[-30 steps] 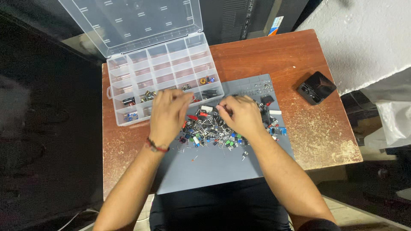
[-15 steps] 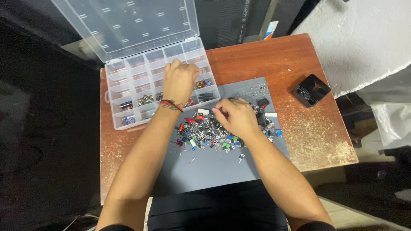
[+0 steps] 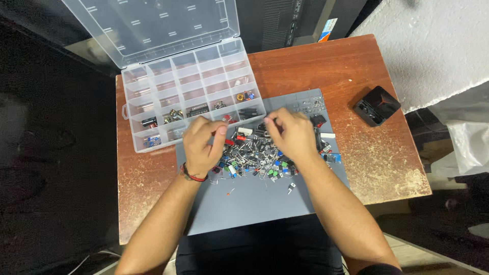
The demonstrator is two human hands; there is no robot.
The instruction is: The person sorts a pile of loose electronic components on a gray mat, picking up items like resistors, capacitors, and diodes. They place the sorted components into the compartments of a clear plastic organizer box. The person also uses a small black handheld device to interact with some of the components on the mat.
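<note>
Over the grey rubber mat, I see my left hand and right hand, each grip curled over the heap of small mixed electronic parts; whether either pinches anything, I cannot tell; bare mat lies toward its near edge.

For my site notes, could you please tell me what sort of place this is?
Probably a hobby electronics bench: a clear compartment organiser box, a heap of small electronic components on a grey work mat, all on a worn wooden table.

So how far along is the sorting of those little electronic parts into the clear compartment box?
Early on. A few compartments in the near rows of the clear plastic compartment box hold parts; most look empty. In hand: the left hand and right hand are both at the heap of small mixed electronic parts on the grey mat; whether the fingers pinch anything is unclear. The heap, nearly all unsorted, is left.
</note>
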